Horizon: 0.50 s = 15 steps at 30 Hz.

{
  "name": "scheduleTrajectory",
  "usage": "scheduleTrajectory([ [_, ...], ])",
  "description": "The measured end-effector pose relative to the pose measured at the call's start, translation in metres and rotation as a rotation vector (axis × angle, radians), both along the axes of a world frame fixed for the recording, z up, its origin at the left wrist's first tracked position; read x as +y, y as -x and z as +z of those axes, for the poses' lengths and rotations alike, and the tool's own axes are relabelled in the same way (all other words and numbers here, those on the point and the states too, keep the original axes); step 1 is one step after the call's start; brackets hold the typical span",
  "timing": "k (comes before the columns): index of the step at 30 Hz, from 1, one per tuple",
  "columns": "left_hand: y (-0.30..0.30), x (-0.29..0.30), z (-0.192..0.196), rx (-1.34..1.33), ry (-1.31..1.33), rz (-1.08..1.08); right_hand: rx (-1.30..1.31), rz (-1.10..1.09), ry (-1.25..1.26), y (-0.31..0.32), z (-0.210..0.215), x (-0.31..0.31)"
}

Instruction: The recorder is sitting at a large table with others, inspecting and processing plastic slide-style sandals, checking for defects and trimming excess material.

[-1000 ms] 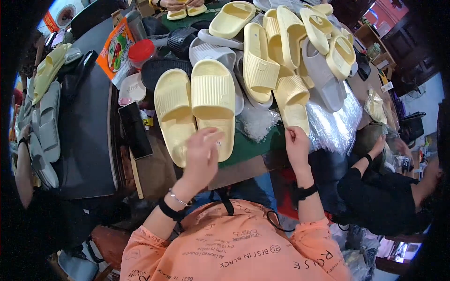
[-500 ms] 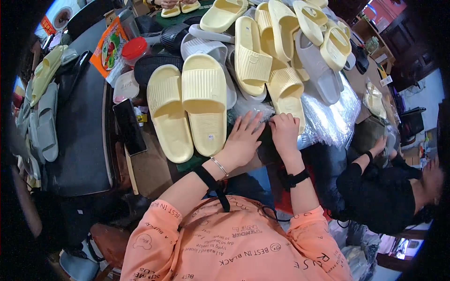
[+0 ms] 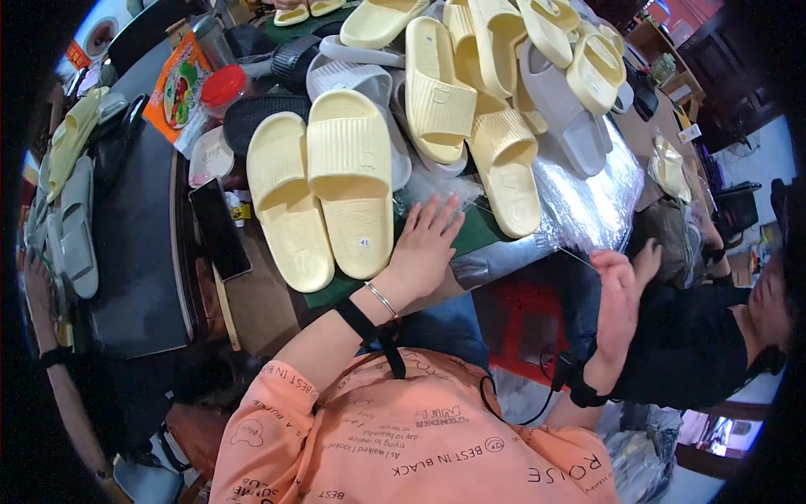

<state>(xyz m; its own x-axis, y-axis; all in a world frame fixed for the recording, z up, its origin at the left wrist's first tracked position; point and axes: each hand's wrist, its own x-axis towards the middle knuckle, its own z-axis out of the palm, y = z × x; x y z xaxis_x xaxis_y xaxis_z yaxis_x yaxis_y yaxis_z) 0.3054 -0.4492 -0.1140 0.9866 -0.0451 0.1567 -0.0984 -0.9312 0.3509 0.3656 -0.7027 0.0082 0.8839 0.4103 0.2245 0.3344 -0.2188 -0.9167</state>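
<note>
my left hand (image 3: 426, 244) lies flat and spread on the bench (image 3: 269, 311), holding nothing, fingertips touching a clear plastic bag (image 3: 437, 191). the pair of pale yellow slippers (image 3: 323, 189) sits just at its 10 o'clock, soles down. they look light, soft and springy, best taken by the heel ends near the bench edge. a heap of slippers (image 3: 504, 76) crowds 12 to 2 o'clock, so free room is only toward me. my right hand (image 3: 617, 294) hangs off the edge at 3 o'clock, loosely curled, seemingly pinching a thin thread.

Orange printed shirt, black wristbands, bracelet
</note>
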Motion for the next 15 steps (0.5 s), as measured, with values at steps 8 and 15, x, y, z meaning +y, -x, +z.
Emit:
scheduleTrajectory([
  [8,-0.004,-0.005,0.003,-0.022,-0.015,-0.034,0.277,0.447,-0.837,0.026,0.026,-0.006],
  [15,-0.002,-0.004,0.01,-0.004,-0.039,-0.026,0.409,1.328,-1.575,0.029,0.051,-0.019],
])
